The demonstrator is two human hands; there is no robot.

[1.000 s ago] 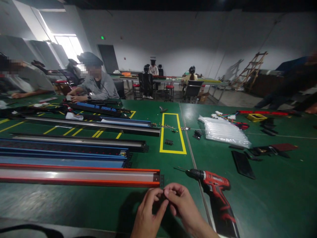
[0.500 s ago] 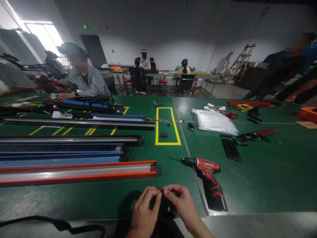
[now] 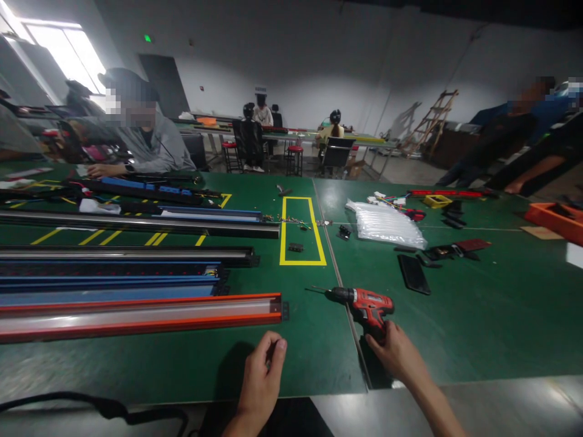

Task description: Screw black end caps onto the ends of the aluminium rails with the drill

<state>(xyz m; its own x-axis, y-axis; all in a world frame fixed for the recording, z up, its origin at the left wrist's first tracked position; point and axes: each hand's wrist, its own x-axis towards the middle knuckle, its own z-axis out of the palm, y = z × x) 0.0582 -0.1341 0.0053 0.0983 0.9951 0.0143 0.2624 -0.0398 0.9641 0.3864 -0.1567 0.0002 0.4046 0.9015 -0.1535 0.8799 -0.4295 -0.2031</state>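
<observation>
A red and black cordless drill (image 3: 374, 303) lies on its side on the green table, its long thin bit pointing left. My right hand (image 3: 397, 351) is closed around its grip and covers the lower handle. At the near side of the table my left hand (image 3: 265, 370) is raised with thumb and fingers curled together; whatever sits between them is too small and hidden to name. Just beyond it ends an orange-edged channel (image 3: 191, 317) with a dark end cap (image 3: 285, 311).
Blue and black channels (image 3: 109, 291) lie across the left. A yellow taped rectangle (image 3: 303, 263) holds a small black block (image 3: 296, 247). On the right are a bubble-wrap bundle (image 3: 387, 224), a phone (image 3: 413, 274) and an orange bin (image 3: 553, 223). A co-worker (image 3: 159, 145) sits opposite at left.
My hands have parted. The right one has moved right from the pinch beside my left hand onto the drill's grip. The left stays near its place, fingers curled.
</observation>
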